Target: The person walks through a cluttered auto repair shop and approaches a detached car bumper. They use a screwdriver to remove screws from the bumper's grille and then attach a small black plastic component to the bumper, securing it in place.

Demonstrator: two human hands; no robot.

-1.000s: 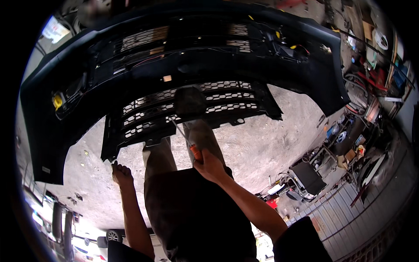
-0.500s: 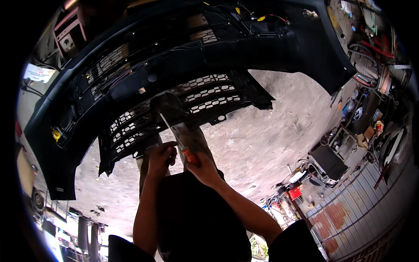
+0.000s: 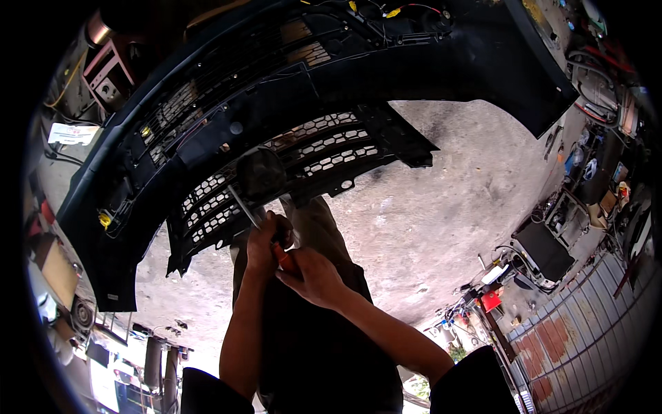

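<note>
A screwdriver with an orange handle (image 3: 285, 260) is held slantwise in front of my body, its long metal shaft pointing up and to the left. My right hand (image 3: 314, 277) is closed around the handle. My left hand (image 3: 262, 245) is wrapped around the tool where the shaft meets the handle. The shaft's tip lies over a black grille (image 3: 403, 141) with honeycomb openings, just left of its dark round middle part; whether it touches cannot be made out. Beyond the grille is a large black car bumper (image 3: 441, 76), curving across the view.
Yellow connectors and wires (image 3: 394, 13) run along the bumper. At upper left stands a pinkish metal frame (image 3: 107, 69), with a white sheet (image 3: 72, 134) below it. Clutter, including a black panel (image 3: 545, 250), lines the right side beside corrugated metal sheeting (image 3: 586, 317). The concrete floor (image 3: 427, 207) lies below.
My left hand has moved right and closed on the screwdriver, which my right hand has shifted left and down. The tip now lies farther left on the grille. The whole view has shifted slightly.
</note>
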